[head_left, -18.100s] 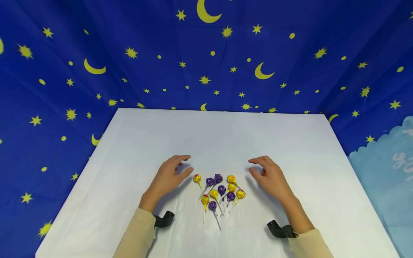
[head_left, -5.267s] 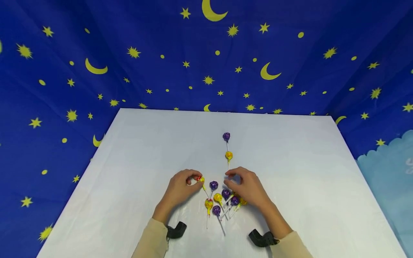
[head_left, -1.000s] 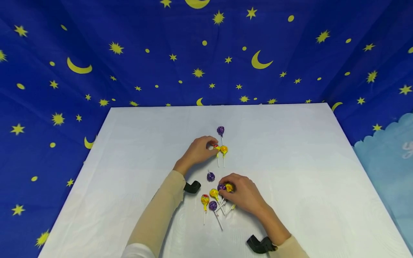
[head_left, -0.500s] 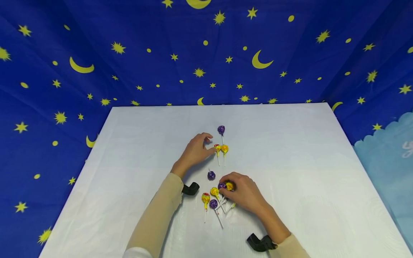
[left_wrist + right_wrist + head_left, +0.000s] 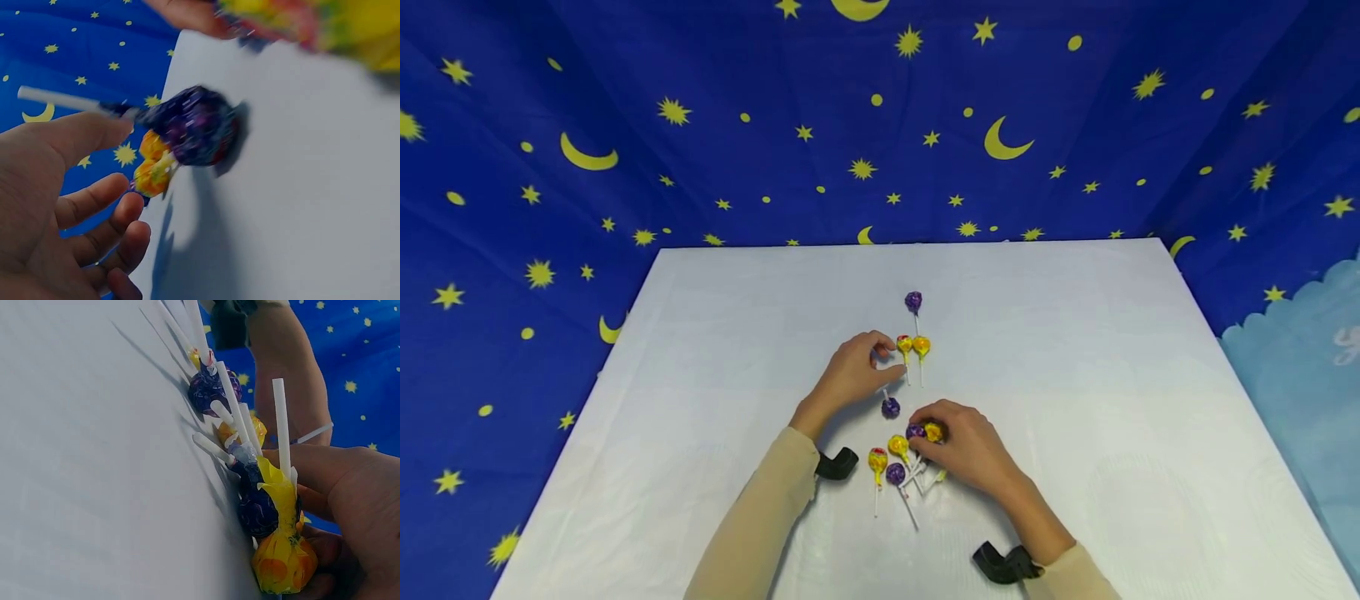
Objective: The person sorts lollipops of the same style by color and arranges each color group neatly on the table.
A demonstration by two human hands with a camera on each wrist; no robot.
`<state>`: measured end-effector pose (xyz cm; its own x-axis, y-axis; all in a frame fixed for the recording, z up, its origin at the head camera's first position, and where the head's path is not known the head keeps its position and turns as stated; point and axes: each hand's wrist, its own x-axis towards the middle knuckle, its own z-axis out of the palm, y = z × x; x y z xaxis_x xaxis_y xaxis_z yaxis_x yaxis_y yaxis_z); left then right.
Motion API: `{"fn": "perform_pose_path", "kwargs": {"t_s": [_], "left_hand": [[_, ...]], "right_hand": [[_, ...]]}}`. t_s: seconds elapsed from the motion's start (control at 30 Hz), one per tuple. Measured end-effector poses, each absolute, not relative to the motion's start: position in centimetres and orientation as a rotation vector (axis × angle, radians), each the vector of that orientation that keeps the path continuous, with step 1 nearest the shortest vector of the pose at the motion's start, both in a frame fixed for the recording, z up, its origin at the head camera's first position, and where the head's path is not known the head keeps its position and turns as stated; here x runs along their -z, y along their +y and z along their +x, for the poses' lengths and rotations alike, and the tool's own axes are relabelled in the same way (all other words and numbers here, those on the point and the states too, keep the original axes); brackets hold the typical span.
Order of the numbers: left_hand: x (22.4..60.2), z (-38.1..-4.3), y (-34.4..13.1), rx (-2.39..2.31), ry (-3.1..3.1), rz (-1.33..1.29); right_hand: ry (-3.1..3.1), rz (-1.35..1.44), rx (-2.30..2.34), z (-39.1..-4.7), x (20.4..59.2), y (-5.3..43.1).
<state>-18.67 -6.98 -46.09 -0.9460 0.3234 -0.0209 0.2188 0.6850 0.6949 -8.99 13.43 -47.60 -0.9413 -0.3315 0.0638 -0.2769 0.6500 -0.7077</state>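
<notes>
My left hand (image 5: 853,371) has its thumb and fingers apart, beside a red-and-yellow lollipop (image 5: 905,343) that lies left of a yellow lollipop (image 5: 922,346). Just below its thumb lies a purple lollipop (image 5: 891,407), stick pointing away from me; in the left wrist view that purple lollipop (image 5: 197,125) shows close to the thumb. My right hand (image 5: 966,442) curls over the pile, thumb and forefinger around another purple lollipop (image 5: 915,432). A yellow lollipop (image 5: 933,432) sits under that hand, seen large in the right wrist view as a yellow wrapper (image 5: 284,562). Its palm hides part of the pile.
At the top of the layout lies a purple lollipop (image 5: 913,302), its stick toward the yellow pair. Left of my right hand are a yellow lollipop (image 5: 898,446), a red-and-yellow one (image 5: 877,460) and a purple one (image 5: 896,474). A starry blue cloth hangs behind the white table (image 5: 1075,333).
Since earlier, lollipops have left the pile for a layout farther up. In the last second my left hand let go of the red-and-yellow lollipop and drew back toward the purple one; my right hand stayed.
</notes>
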Motion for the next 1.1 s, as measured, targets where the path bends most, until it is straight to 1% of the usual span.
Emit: {"fn": "perform_pose_path", "kwargs": {"t_s": [0.27, 0.77, 1.1], "left_hand": [[46.4, -17.0, -7.0, -1.087, 2.725, 0.426], [46.3, -14.3, -8.5, -1.000, 2.722, 0.512], [46.7, -12.7, -9.4, -1.009, 2.625, 0.637]], "right_hand": [[2.771, -0.485, 1.192, -8.9, 47.6, 13.4], [2.772, -0.499, 1.218, -9.0, 47.7, 13.3], [2.762, -0.501, 1.232, -9.0, 47.7, 13.4]]}}
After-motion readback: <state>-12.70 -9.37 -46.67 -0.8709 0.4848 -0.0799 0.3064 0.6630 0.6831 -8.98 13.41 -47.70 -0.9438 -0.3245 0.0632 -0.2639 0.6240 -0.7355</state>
